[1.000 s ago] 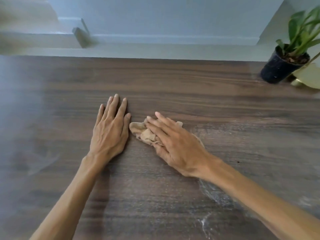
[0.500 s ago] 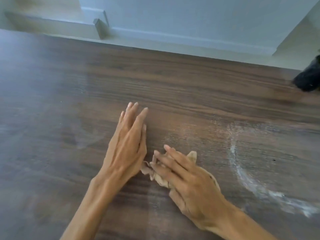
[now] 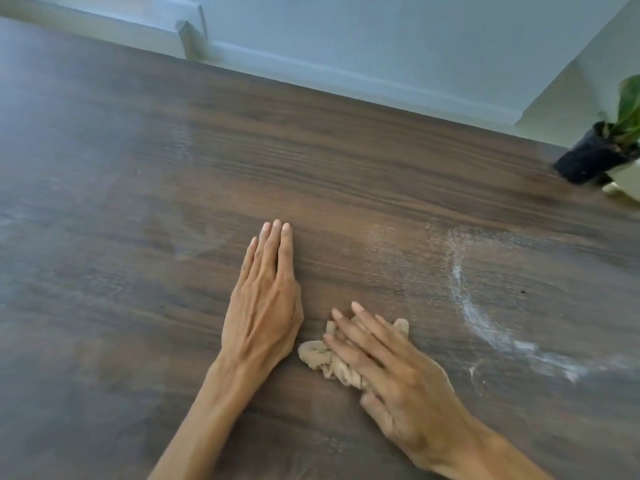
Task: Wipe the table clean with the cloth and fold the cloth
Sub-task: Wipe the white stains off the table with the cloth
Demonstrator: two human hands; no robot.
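A crumpled beige cloth (image 3: pixel 320 356) lies bunched on the dark wooden table (image 3: pixel 346 174). My right hand (image 3: pixel 391 372) presses down on it with fingers spread over the top, so most of the cloth is hidden. My left hand (image 3: pixel 265 303) rests flat on the table just left of the cloth, fingers together, holding nothing. A curved white smear of powder (image 3: pixel 485 327) streaks the wood to the right of my right hand.
A potted green plant in a black pot (image 3: pixel 595 157) stands at the table's far right edge. The far table edge runs along a pale wall and skirting. Faint dusty marks (image 3: pixel 194 237) show left of centre.
My right hand has dragged the cloth toward me and stays beside my left hand. The view has swung, bringing the plant back in at the right.
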